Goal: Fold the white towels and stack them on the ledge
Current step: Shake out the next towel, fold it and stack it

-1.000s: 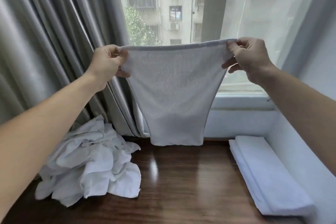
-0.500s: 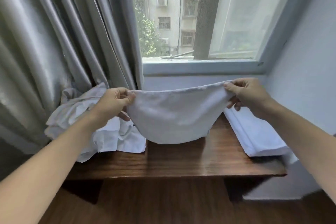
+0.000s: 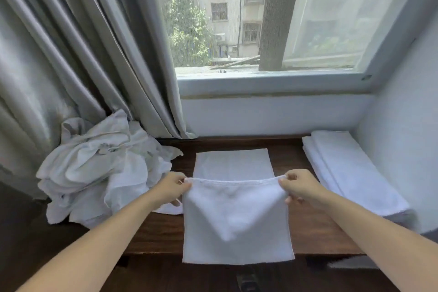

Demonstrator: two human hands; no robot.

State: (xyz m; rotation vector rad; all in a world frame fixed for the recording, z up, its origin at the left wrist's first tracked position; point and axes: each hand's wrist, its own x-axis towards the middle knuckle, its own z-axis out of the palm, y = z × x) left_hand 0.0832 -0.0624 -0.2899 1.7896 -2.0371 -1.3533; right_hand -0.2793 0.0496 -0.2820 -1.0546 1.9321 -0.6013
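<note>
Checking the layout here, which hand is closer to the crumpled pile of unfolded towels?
Left. The left hand pinches the towel corner right beside the crumpled pile; the right hand pinches the opposite corner, near the folded stack.

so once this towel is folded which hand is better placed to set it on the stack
Right. The right hand pinches the towel corner on the side of the folded stack; the left hand is by the crumpled pile.

Two bare forearms, no sleeves showing, end in the left hand (image 3: 171,187) and right hand (image 3: 299,188), without rings, watch or gloves.
</note>
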